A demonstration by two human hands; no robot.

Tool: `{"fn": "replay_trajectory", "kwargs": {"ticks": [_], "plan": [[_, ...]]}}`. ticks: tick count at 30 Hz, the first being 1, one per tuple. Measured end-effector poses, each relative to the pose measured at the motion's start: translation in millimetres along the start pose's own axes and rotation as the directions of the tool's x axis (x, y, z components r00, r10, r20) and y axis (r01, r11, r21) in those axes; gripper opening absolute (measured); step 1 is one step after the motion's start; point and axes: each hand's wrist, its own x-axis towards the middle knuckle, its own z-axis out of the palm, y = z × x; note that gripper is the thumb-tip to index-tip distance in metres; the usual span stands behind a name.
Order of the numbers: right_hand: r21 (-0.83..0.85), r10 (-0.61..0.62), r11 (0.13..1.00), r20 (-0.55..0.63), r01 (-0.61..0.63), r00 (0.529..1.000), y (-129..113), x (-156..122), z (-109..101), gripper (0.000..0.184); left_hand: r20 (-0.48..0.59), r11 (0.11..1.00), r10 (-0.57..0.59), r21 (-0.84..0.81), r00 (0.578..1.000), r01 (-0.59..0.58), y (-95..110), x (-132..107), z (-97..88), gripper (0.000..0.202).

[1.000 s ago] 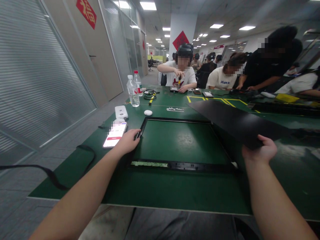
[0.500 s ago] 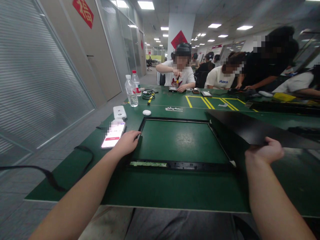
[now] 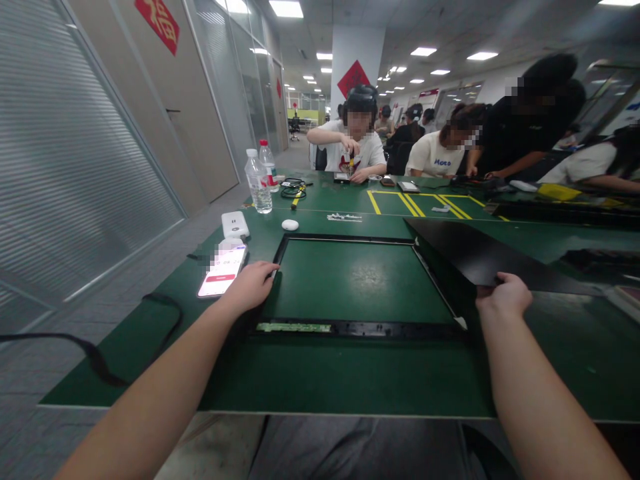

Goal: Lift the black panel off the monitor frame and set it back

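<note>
A thin black rectangular frame (image 3: 395, 328) lies flat on the green table, with a green strip set in its near bar. My left hand (image 3: 254, 285) is at the frame's left side, its fingers closed over that edge. To the right, my right hand (image 3: 506, 295) grips the near edge of a flat, dark, glossy panel (image 3: 470, 250). The panel slants, its far left corner close to the frame's far right corner and its near edge raised off the table. My right fingertips under the panel are hidden.
Left of the frame lie a lit phone (image 3: 223, 270), a white power bank (image 3: 235, 225) and a small white case (image 3: 290, 225). Two bottles (image 3: 259, 183) and a coiled black cable (image 3: 295, 189) stand farther back. Across the table a person (image 3: 357, 143) works with a screwdriver.
My right hand and the panel have moved left, nearer the frame. My left hand stays at the frame's left side. The view has shifted slightly.
</note>
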Motion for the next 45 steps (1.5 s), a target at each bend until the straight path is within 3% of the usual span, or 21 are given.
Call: {"fn": "replay_trajectory", "kwargs": {"ticks": [8, 26, 38, 45], "plan": [[0.004, 0.047, 0.999, -0.03, -0.047, 0.998, 0.4, -6.8, 1.4, 0.03, -0.031, 0.999, 0.019, -0.036, 0.999, -0.02, -5.5, 0.9, 4.4, 0.046], [0.086, 0.12, 0.989, -0.006, -0.119, 0.993, 16.7, 22.9, -2.1, 0.029, -0.002, 0.999, 0.036, 0.008, 0.999, -0.036, -2.4, 0.7, 2.4, 0.047], [0.079, 0.16, 0.984, 0.018, -0.161, 0.987, 15.5, 22.8, -3.8, 0.027, 0.011, 1.0, 0.016, -0.01, 1.0, -0.015, -2.5, 0.7, 1.4, 0.048], [0.128, 0.151, 0.978, 0.124, -0.167, 0.981, 15.9, 24.9, -3.3, 0.026, 0.004, 0.999, -0.003, -0.047, 1.0, 0.003, -1.5, 0.5, -1.3, 0.052]]}}
